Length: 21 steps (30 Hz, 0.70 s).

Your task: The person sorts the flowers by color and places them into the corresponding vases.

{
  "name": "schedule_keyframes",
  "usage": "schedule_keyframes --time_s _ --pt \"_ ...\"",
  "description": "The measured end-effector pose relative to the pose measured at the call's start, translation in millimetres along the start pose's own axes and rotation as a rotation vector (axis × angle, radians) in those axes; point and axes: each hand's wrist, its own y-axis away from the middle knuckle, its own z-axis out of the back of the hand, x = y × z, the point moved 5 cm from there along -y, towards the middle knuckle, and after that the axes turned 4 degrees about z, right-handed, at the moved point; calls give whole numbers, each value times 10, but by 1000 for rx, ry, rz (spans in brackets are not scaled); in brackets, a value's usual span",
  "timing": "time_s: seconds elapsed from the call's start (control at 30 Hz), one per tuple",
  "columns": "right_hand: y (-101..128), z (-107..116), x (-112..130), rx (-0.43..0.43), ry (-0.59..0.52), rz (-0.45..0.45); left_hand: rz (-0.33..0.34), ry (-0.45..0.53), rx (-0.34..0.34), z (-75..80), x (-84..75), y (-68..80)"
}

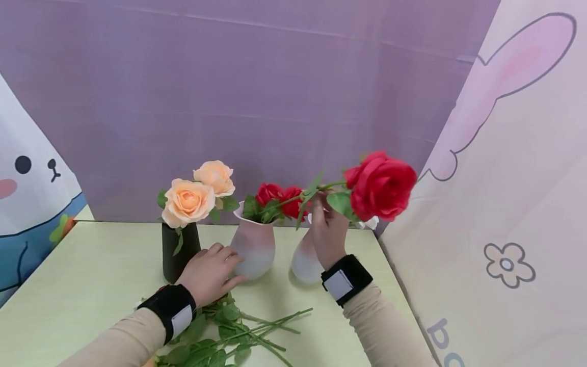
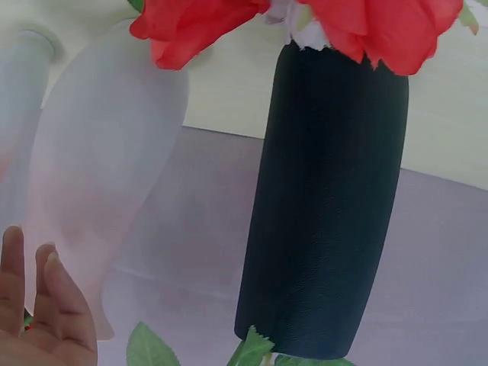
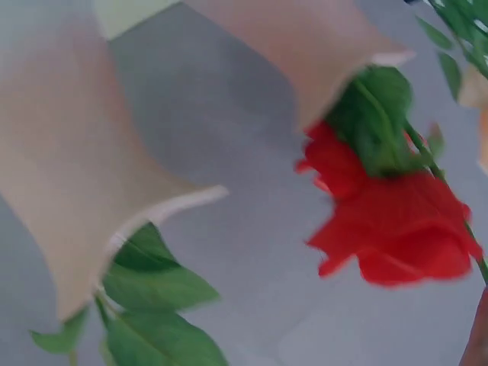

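one rose point(image 1: 387, 188) in hand, stem point(image 1: 338, 183) slanting toward the middle vase point(image 1: 254, 247)
right hand point(image 1: 331, 229) pinches the stem; left hand point(image 1: 211, 270), fingers loosely spread, sits by the vase, contact unclear. best steady the vase and ease the stem upright past the leaves point(image 1: 250, 208).

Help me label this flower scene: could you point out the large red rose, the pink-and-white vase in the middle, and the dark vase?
Large red rose point(image 1: 383, 187): head view, on the bloom's petals.
Pink-and-white vase point(image 1: 255, 248): head view, on its rounded body.
Dark vase point(image 2: 324, 202): left wrist view, midway along its side.
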Motion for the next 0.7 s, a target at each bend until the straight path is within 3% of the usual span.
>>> schedule_keyframes --time_s 0.13,0.23,0.37,0.43,0.5,0.57,0.6,0.67,0.7 --pt "166 -30 -281 42 158 0 21 26 23 -180 -13 -5" --pt "235 -91 -484 72 283 26 6 49 30 -212 -92 23" --pt "222 -256 -664 120 361 93 -11 62 44 -215 -192 79" --pt "218 -344 -554 147 382 123 -10 63 56 -243 -212 110" --pt "207 -439 -118 186 465 133 -6 72 64 -284 -214 142" --pt "207 -463 383 204 648 142 -2 78 71 -329 -209 165" --pt "216 -494 601 258 807 196 -3 85 72 -343 -208 175" --pt "221 -528 970 321 936 206 -2 93 69 -345 -205 193" --pt "230 -499 987 318 981 205 -1 96 66 -345 -203 201"
